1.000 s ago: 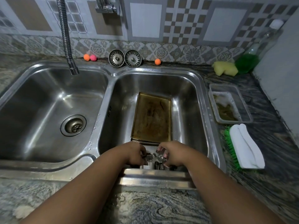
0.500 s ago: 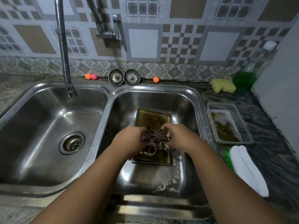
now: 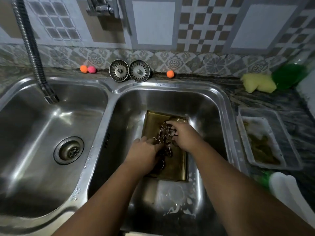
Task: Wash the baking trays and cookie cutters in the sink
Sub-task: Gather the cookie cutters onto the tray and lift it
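Note:
A brownish, stained baking tray [image 3: 177, 169] lies flat in the right sink basin [image 3: 211, 106]. Several thin metal cookie cutters [image 3: 165, 135] sit in a cluster on the tray between my hands. My left hand [image 3: 144, 154] lies low over the tray with its fingers among the cutters; whether it grips one is hidden. My right hand [image 3: 183, 135] has its fingers curled round the cutters at the cluster's right and far side.
The left basin [image 3: 34, 133] has a drain and a flexible faucet hose [image 3: 34, 53] above. Two strainers [image 3: 129, 70] and small coloured balls stand on the back ledge. On the right counter: a yellow sponge [image 3: 258, 82], green soap bottle [image 3: 289, 74], plastic container [image 3: 267, 142], white-handled green brush [image 3: 283, 188].
Both hands carried the cookie cutters from the sink's near edge out over the baking tray and lowered them onto it. The left hand has loosened and dropped lower.

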